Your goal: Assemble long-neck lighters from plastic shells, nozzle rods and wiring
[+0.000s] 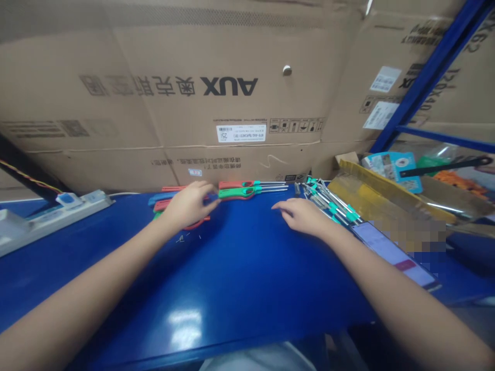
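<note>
My left hand [188, 205] reaches over the blue table [232, 268] with its fingers stretched toward a green long-nosed lighter [240, 192]; its fingertips are at the lighter's handle end. A red lighter [240, 184] lies just behind the green one. Under and left of that hand lie more red and blue lighters [164, 202]. My right hand [303, 214] lies flat on the table, fingers spread, holding nothing, next to a pile of metal tubes with teal fittings [332, 203].
Large cardboard boxes [216, 87] wall off the back. A white power strip [58, 208] lies at the left. A phone [394, 252] lies on the right by an open box of packaging [386, 201]. A blue rack post [425, 72] rises at the right.
</note>
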Motion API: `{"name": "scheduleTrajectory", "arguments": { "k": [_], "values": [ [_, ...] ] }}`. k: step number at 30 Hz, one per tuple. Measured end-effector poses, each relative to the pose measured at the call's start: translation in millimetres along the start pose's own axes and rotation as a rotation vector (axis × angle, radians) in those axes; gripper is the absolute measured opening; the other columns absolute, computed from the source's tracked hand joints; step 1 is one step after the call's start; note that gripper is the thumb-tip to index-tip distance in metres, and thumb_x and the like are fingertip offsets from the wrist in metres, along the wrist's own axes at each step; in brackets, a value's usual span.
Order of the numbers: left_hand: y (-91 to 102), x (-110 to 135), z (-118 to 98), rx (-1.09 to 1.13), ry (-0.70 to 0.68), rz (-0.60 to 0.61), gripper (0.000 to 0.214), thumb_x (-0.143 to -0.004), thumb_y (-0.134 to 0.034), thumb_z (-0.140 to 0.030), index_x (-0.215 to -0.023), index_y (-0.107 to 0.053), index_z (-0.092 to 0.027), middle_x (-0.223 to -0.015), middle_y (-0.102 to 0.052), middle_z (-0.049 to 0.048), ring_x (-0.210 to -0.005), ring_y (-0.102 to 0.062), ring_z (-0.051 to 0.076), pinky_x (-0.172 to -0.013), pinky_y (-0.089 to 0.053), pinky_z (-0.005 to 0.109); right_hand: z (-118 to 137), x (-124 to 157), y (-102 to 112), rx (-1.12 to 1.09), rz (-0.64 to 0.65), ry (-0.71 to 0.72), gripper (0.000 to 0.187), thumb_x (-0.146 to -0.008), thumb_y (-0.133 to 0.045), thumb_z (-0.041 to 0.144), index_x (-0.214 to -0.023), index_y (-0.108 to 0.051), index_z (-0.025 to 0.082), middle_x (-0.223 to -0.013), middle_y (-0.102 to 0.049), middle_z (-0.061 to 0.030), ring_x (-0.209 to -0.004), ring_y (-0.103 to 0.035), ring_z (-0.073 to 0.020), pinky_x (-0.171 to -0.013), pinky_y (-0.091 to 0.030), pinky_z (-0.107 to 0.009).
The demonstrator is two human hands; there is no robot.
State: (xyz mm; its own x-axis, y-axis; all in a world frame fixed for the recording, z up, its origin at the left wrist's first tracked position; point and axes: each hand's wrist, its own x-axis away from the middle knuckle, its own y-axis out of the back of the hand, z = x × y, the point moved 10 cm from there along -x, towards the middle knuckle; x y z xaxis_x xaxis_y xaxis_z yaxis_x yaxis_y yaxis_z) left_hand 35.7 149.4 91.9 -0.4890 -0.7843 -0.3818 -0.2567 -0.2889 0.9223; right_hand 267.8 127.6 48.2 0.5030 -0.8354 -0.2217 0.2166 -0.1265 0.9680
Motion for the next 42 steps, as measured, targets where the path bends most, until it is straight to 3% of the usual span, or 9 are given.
{"name": "scheduleTrajectory", "arguments": {
  "k": [4, 7, 16, 20, 28, 37, 42],
  "values": [
    [11.1, 30.0, 48.8, 0.047, 0.127, 0.091, 0.031, -0.086, -0.056, -0.048, -0.091, -0.068, -0.02, -0.093, -0.069, 0.0057, -0.087, -0.065, 0.024, -0.081, -0.051, 0.033, 10.2, 3.8, 10.2, -0.042, -0.063, 0.084, 0.041, -0.09, -0.047, 0.015, -0.126, -0.067, 0.023, -0.117, -0.072, -0.0074, -0.106, -0.067, -0.0228, -0.09, -0.051, -0.034],
    [21.2, 45.2, 77.1, -0.005, 0.171, 0.056, 0.038, -0.085, -0.051, -0.052, -0.096, -0.068, -0.02, -0.098, -0.066, 0.0084, -0.093, -0.063, 0.026, -0.084, -0.05, 0.035, 20.5, 4.4, 7.1, -0.024, -0.039, 0.134, 0.039, -0.092, -0.046, 0.017, -0.125, -0.066, 0.021, -0.111, -0.071, -0.0079, -0.099, -0.068, -0.0221, -0.083, -0.052, -0.033],
    [4.8, 64.8, 123.6, -0.006, 0.265, 0.12, 0.042, -0.073, -0.053, -0.036, -0.109, -0.062, -0.017, -0.113, -0.067, 0.0119, -0.106, -0.063, 0.029, -0.094, -0.049, 0.039, 26.5, 4.1, -0.5, -0.079, -0.047, 0.183, 0.032, -0.096, -0.046, 0.021, -0.117, -0.069, 0.021, -0.109, -0.073, -0.007, -0.099, -0.069, -0.0219, -0.083, -0.054, -0.035],
    [-2.6, 69.5, 139.8, 0.006, 0.311, 0.132, 0.043, -0.071, -0.052, -0.035, -0.109, -0.062, -0.017, -0.11, -0.07, 0.0106, -0.101, -0.066, 0.027, -0.09, -0.052, 0.036, 25.2, 4.5, 1.1, -0.091, -0.066, 0.194, 0.031, -0.095, -0.047, 0.02, -0.116, -0.07, 0.022, -0.109, -0.073, -0.0069, -0.1, -0.069, -0.0214, -0.085, -0.054, -0.035],
    [3.7, 68.5, 141.3, 0.027, 0.243, 0.11, 0.049, -0.081, -0.05, -0.052, -0.108, -0.068, -0.016, -0.105, -0.069, 0.0125, -0.097, -0.065, 0.028, -0.091, -0.051, 0.039, 24.8, 4.9, 1.4, -0.09, -0.079, 0.213, 0.03, -0.095, -0.048, 0.021, -0.115, -0.07, 0.02, -0.109, -0.074, -0.0077, -0.099, -0.07, -0.0227, -0.084, -0.056, -0.036],
    [13.0, 68.3, 140.1, 0.046, 0.192, 0.033, 0.055, -0.087, -0.046, -0.06, -0.111, -0.072, -0.016, -0.111, -0.069, 0.0156, -0.1, -0.066, 0.032, -0.092, -0.052, 0.044, 24.9, 4.3, 2.4, -0.101, -0.079, 0.223, 0.03, -0.095, -0.047, 0.021, -0.114, -0.07, 0.021, -0.108, -0.074, -0.0076, -0.098, -0.07, -0.0241, -0.084, -0.057, -0.039],
    [25.9, 65.4, 123.3, 0.07, 0.118, 0.002, 0.06, -0.092, -0.044, -0.063, -0.114, -0.073, -0.015, -0.108, -0.072, 0.0153, -0.097, -0.067, 0.032, -0.09, -0.053, 0.045, 27.9, 6.4, 6.7, -0.136, -0.121, 0.233, 0.029, -0.096, -0.047, 0.022, -0.114, -0.07, 0.021, -0.107, -0.072, -0.0079, -0.096, -0.07, -0.023, -0.084, -0.056, -0.038]
  ]
}}
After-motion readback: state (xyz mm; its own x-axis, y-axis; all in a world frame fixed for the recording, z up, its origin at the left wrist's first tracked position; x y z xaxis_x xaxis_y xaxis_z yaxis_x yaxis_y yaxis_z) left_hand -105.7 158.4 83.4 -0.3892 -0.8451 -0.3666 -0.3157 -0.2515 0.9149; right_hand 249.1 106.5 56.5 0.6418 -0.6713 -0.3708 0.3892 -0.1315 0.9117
